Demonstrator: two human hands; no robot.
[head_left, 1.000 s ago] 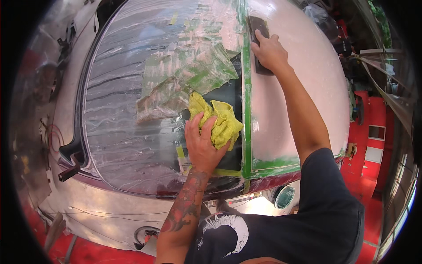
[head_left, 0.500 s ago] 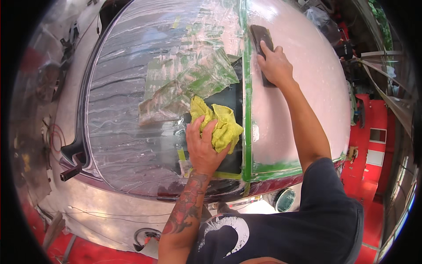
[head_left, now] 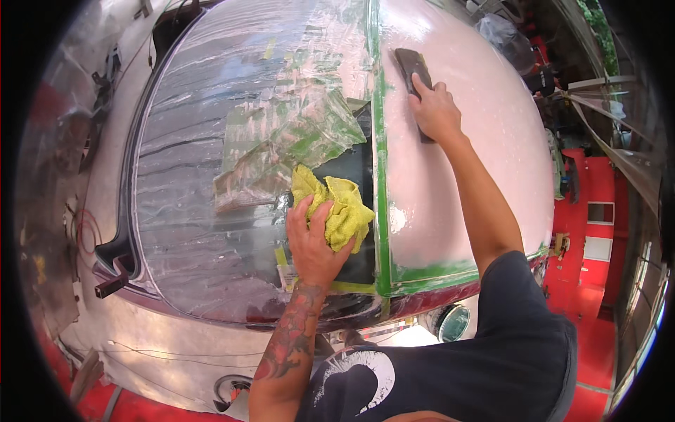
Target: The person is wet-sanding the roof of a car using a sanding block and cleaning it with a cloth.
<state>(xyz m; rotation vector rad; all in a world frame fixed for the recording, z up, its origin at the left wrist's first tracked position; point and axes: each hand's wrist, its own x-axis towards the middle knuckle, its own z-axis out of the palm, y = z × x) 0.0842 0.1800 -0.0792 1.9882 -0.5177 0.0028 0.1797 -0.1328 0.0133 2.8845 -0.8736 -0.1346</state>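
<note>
My left hand grips a crumpled yellow cloth and rests on the vehicle's curved surface, left of a green masking tape line. Right of that line, my right hand is closed on a long dark sanding block, which lies against the pale pink panel. The block slants, its far end toward the tape. Beyond the cloth, a loose piece of clear film with green tape lies wrinkled over the surface. Streaked plastic film covers the left part of the body.
A round tin with a greenish top stands below the panel's near edge. Red flooring and hanging sheeting are at the right. A thin red hose and a dark bracket show at the left. Cables cross the floor nearby.
The whole view has shifted slightly, with the vehicle sitting farther left and lower. My right hand and the block have moved slightly right relative to the tape line. My left hand stays on the cloth.
</note>
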